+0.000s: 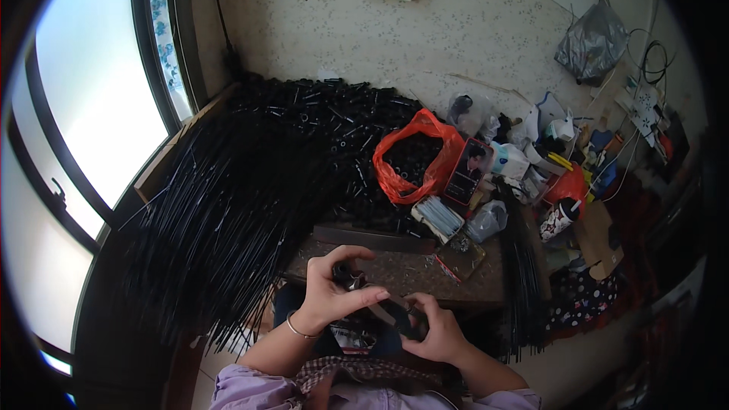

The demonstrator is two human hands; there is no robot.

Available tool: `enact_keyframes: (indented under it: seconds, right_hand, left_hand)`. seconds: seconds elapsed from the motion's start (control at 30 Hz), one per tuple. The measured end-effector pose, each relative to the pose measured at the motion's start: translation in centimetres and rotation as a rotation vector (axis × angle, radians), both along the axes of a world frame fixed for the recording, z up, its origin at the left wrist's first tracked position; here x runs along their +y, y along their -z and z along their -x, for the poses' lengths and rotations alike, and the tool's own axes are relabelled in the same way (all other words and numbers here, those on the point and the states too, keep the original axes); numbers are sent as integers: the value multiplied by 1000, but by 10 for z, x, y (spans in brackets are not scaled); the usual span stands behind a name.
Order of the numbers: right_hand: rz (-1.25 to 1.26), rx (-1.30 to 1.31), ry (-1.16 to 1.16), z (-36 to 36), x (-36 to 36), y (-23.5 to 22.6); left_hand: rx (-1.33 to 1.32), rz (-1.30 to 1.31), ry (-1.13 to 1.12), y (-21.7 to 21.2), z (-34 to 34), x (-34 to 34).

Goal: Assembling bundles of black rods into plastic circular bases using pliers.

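My left hand (328, 294) is curled round a short black tubular part (343, 272), its round end showing between the thumb and fingers. To the right of it, my right hand (439, 331) closes on a dark piece (408, 322), mostly covered by the fingers. Whether the two pieces are joined cannot be made out. Both hands are above my lap, at the table's (471, 285) near edge. Just beyond them lies a dark flat bar (372, 240) along the edge, with a large heap of small black parts (334, 118) behind it.
A bundle of long thin black rods (220, 220) covers the left side; another bundle (520, 273) hangs over the edge at right. A red plastic bag (387, 182) of black parts stands beside a phone (465, 172). Clutter, a patterned cup (560, 218) and cardboard (598, 239) fill the right.
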State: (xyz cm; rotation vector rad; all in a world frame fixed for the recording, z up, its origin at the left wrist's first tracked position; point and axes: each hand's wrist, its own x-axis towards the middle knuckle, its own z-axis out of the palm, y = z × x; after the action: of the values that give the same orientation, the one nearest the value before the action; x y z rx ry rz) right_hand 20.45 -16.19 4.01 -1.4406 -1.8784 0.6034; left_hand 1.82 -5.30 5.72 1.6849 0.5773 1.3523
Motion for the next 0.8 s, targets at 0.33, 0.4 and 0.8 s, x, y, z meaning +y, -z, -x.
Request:
enact_keyframes:
  seconds: [0.33,0.4,0.8]
  right_hand:
    - [676,499,-236,-3,-8,-3]
    - [642,436,-275,1,-3,7]
    - [735,561,-218,13,-27,12]
  left_hand:
    - [-84,10,190,2,1,0]
    - [-73,-28,139,-1,1,-1]
    - [-138,-61,140,-3,3,4]
